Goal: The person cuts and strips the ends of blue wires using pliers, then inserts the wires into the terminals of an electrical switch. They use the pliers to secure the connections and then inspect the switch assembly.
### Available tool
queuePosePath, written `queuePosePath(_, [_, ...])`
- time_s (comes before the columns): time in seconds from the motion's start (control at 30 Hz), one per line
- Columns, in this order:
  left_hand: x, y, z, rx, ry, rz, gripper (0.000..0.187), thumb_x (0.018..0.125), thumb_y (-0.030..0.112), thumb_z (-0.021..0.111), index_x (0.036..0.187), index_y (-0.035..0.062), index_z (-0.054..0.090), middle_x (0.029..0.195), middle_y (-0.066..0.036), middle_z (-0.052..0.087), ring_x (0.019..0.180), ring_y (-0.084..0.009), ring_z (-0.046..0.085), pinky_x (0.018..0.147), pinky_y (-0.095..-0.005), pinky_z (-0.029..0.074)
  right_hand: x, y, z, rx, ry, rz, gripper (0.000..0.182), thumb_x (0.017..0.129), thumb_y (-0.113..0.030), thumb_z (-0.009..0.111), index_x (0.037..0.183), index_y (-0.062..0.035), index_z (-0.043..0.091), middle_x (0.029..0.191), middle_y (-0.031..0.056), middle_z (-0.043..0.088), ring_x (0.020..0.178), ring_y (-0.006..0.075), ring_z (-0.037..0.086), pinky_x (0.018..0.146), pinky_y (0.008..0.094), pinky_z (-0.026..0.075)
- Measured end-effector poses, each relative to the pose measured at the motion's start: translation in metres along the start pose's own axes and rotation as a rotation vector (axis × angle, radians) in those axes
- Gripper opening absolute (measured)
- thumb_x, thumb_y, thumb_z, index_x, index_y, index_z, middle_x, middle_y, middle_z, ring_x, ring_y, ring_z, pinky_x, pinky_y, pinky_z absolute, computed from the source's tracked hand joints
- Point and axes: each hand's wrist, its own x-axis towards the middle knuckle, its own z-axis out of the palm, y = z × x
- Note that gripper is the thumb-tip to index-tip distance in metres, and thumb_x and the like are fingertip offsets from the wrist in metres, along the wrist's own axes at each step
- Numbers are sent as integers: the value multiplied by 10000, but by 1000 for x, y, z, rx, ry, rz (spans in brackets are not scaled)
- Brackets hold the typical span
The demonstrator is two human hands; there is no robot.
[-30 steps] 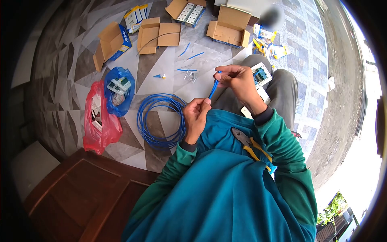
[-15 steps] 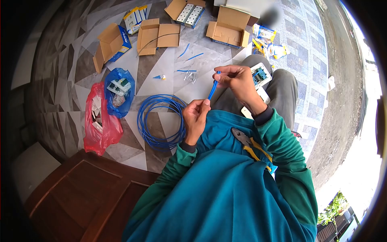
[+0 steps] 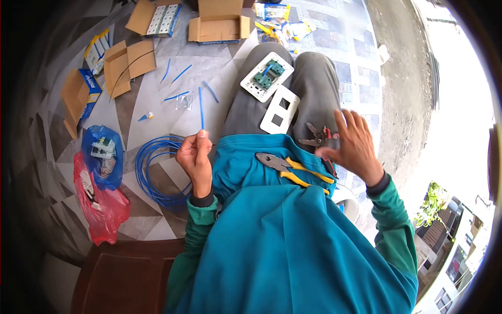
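Between the thumb and fingers of my left hand [image 3: 195, 157] a short blue cable piece [image 3: 201, 107] points upward. My right hand [image 3: 356, 144] is spread and empty beside a wire stripper [image 3: 319, 137] with red handles at my lap. Pliers [image 3: 272, 161] with yellow handles lie on my teal shirt. A white socket frame with green modules [image 3: 267, 77] rests on my thighs, a bit of blue wire on it. Just below it lies a white cover plate [image 3: 280, 110] with two square openings.
On the tiled floor are a blue cable coil [image 3: 141, 172], a blue bag [image 3: 116, 175], a red bag [image 3: 107, 214], several cut cable pieces [image 3: 181, 72] and open cardboard boxes [image 3: 219, 27]. A brown wooden surface [image 3: 125, 272] is at lower left.
My right hand has let go of the cable and moved right and down, opening. My left hand keeps its piece. The view has shifted right, uncovering the socket frame and wire stripper; another cut piece shows on the floor.
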Motion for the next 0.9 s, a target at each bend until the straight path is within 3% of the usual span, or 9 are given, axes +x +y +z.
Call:
queuePosePath(0.1, [-2, 9, 6, 38, -28, -6, 193, 911, 130, 658, 806, -30, 640, 630, 16, 559, 559, -24, 441, 509, -190, 327, -36, -2, 20, 25, -140, 50, 1170, 500, -614, 814, 1396, -10, 363, 1113, 168, 501, 1087, 347, 477, 1010, 503, 316])
queuePosePath(0.27, [-3, 11, 0, 99, -56, 12, 220, 907, 152, 671, 775, -22, 643, 621, 7, 598, 545, -8, 470, 501, -179, 359, -33, -8, 10, 48, -79, 175, 963, 444, -455, 911, 1183, -23, 470, 962, 122, 431, 943, 298, 435, 865, 416, 336])
queuePosePath(0.33, [-3, 12, 0, 129, -56, 17, 240, 906, 170, 676, 763, -20, 640, 613, 8, 596, 533, -8, 464, 488, -182, 355, -21, 3, -1, 152, -3, 203, 852, 514, -407, 893, 1128, -5, 460, 982, 143, 431, 942, 325, 441, 845, 430, 370])
queuePosePath(0.43, [-5, 20, -2, 153, -76, -15, 266, 900, 194, 685, 745, -17, 638, 600, 12, 584, 518, -7, 447, 468, -188, 332, -4, -5, -26, 759, 65, 205, 857, 695, -382, 762, 1295, 63, 342, 1160, 178, 464, 1089, 282, 482, 945, 390, 398])
queuePosePath(0.53, [-3, 29, -7, 162, -118, -40, 274, 895, 203, 690, 738, -16, 637, 596, 12, 575, 517, -7, 439, 469, -191, 323, 15, -41, -47, 1345, -380, -40, 717, 797, -273, 609, 1372, 34, 310, 1194, 140, 467, 1102, 224, 481, 950, 337, 400])
queuePosePath(0.67, [5, 40, -21, 118, -163, -81, 268, 884, 205, 695, 725, -3, 635, 593, 10, 567, 534, -13, 446, 495, -194, 333, 56, -95, -26, 1612, -1093, 15, 387, 845, -148, 513, 1190, 27, 516, 1036, 85, 551, 947, 153, 519, 834, 274, 422])
queuePosePath(0.7, [6, 44, -24, 128, -149, -73, 268, 884, 205, 695, 725, -3, 635, 593, 10, 567, 534, -13, 446, 495, -194, 333, 59, -109, -18, 1613, -1093, 65, 288, 841, -115, 515, 1088, 24, 566, 955, 69, 570, 874, 142, 519, 798, 271, 425])
queuePosePath(0.87, [8, 56, -33, 50, -172, -183, 250, 876, 196, 695, 705, 24, 634, 598, 6, 577, 537, -28, 460, 505, -199, 343, 79, -137, 0, 1333, -962, -111, 281, 830, -92, 534, 1089, 16, 547, 939, 70, 569, 871, 152, 530, 798, 288, 435])
queuePosePath(0.9, [9, 57, -35, 55, -217, -183, 208, 879, 150, 673, 777, -30, 649, 621, -18, 548, 563, -54, 443, 523, -216, 328, 81, -143, -5, 1349, -957, -105, 278, 827, -102, 544, 1079, 17, 544, 943, 70, 566, 870, 150, 527, 790, 289, 432])
